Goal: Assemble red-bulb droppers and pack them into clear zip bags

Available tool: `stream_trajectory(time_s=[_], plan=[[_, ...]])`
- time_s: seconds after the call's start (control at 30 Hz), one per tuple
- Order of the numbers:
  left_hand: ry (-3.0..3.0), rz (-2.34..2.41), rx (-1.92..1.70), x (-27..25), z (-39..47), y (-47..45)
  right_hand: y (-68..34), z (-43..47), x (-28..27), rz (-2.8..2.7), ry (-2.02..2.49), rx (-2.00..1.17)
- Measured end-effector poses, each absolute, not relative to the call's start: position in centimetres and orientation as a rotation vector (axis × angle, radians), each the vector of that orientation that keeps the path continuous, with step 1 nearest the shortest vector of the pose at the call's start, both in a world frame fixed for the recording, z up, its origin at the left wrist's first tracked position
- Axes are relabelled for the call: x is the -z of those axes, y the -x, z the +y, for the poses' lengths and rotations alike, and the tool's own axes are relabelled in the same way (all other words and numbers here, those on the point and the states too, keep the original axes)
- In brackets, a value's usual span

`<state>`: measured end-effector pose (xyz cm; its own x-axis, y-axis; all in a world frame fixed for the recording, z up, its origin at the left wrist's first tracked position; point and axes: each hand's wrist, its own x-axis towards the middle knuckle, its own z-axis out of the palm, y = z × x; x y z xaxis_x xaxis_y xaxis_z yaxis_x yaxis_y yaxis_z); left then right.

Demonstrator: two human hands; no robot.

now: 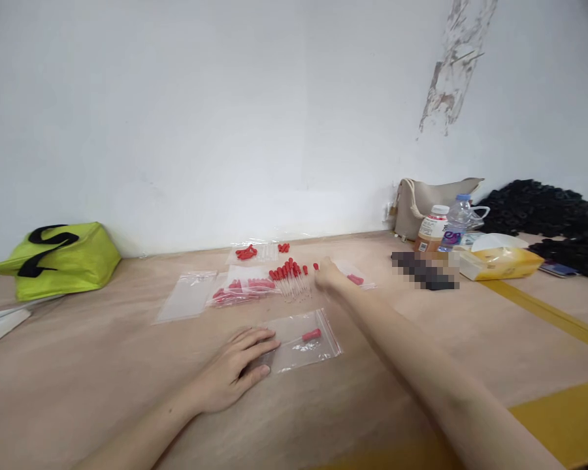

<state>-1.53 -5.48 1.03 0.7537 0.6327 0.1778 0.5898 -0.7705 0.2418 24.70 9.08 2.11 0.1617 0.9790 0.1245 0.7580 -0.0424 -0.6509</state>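
My left hand [242, 365] lies flat with its fingers spread, pressing the closed end of a clear zip bag [289, 362] onto the table. One dropper with a red rubber bulb [311, 335] is inside that bag. My right hand [327, 274] is stretched forward to the right side of a pile of droppers [290, 271] with red bulbs and thin clear tubes. Its fingers are curled together, and a single dropper's red bulb [316, 266] shows at the fingertips; the tube is hidden behind the hand.
Filled bags of red-bulbed droppers [242, 292] lie left of the pile, beside a flat zip bag [186, 297]. Loose red bulbs [246, 252] sit near the wall. Rightward stand bottles [431, 228], a tissue pack [500, 261] and black items [543, 205]; a yellow-green bag [68, 258] is far left.
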Motion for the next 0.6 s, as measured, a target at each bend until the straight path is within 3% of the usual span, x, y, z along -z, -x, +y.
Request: stream_trajectory(time_s=[0.4,0.6], plan=[[-2.771,0.982,-0.386,-0.9,-5.4,1.5,-29.2,0.6,0.9,-1.163,1.173,-0.928],[-2.773,0.986,-0.384,-0.8,-5.4,1.5,-28.2,0.6,1.7,-1.015,1.046,-0.900]])
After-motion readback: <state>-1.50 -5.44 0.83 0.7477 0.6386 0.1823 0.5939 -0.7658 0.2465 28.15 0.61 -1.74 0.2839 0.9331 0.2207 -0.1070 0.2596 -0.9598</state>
